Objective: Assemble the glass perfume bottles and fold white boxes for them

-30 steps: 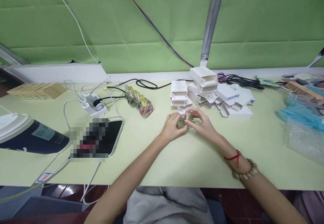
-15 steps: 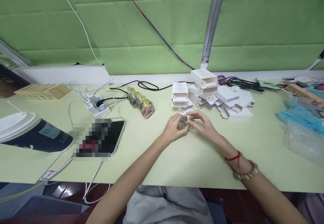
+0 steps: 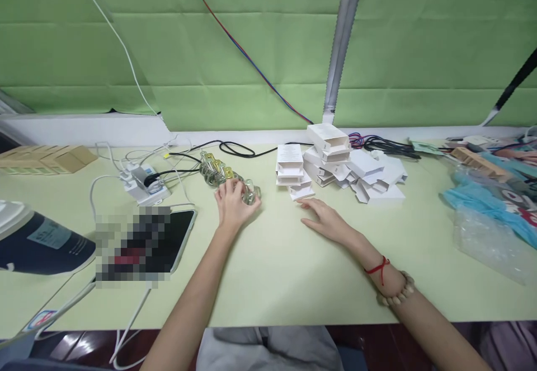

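White-lidded cup (image 3: 48,242) beside a phone (image 3: 178,236), tan boxes (image 3: 50,160), power strip (image 3: 145,186), green cloth (image 3: 277,29) behind

The glass pieces (image 3: 213,170) are yellow and greenish, the boxes (image 3: 338,155) white

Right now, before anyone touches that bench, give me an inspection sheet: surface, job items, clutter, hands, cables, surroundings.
Surface: table, pale yellow-green; spills, nothing seen.
Job items: bottles in a slanting row; white boxes piled to their right, several open-ended.
Clutter: cup and phone at left; brown boxes far left; blue bag and clear bag at right.
Left hand: fingers closed on the row's nearest bottle.
Right hand: in front of the white boxes, nothing seen in it.
Cables: black cable looped behind; white cables over the front edge.
Surroundings: green cloth, metal post.
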`<state>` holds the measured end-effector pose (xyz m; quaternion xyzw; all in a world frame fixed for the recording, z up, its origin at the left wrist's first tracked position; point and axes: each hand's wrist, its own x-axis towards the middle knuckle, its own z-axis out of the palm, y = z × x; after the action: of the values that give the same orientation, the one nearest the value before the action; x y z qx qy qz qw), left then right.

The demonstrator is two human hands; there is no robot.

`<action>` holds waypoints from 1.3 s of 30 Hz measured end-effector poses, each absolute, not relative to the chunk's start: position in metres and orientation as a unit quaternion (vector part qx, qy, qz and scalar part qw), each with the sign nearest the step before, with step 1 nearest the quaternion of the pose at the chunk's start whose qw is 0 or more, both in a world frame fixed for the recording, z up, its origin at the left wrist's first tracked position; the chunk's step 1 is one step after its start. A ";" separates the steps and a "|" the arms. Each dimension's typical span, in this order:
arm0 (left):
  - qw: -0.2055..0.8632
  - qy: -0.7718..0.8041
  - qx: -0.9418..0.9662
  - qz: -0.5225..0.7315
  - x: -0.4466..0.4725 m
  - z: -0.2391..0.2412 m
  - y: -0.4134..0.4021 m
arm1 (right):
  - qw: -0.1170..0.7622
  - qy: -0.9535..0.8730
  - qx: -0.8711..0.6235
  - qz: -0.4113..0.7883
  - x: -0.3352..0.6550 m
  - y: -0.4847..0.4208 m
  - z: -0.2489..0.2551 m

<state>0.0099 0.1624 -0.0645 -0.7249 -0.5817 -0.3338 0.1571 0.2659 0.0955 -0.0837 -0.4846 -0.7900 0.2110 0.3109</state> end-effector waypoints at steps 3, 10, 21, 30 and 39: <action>0.167 -0.617 -0.680 -0.360 0.010 -0.068 0.166 | 0.311 -0.793 -0.482 0.205 0.264 0.095 -0.082; 0.149 -0.630 -0.667 -0.369 0.011 -0.074 0.169 | 0.359 -0.754 -0.549 0.042 0.282 0.104 -0.083; 0.054 -0.426 -0.817 -0.384 0.056 -0.071 0.133 | 0.306 -0.555 -0.756 -0.161 0.349 0.116 -0.096; -0.130 -0.359 -0.904 -0.194 0.069 -0.081 0.126 | 0.266 -0.554 -0.778 -0.133 0.341 0.116 -0.099; -0.111 -0.349 -0.912 -0.183 0.070 -0.085 0.130 | 0.333 -0.514 -0.775 -0.153 0.348 0.123 -0.101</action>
<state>0.0697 0.1299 -0.0846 -0.9121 -0.3493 -0.1831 -0.1115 0.3483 0.1227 -0.1011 -0.7752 -0.5144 -0.1532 0.3333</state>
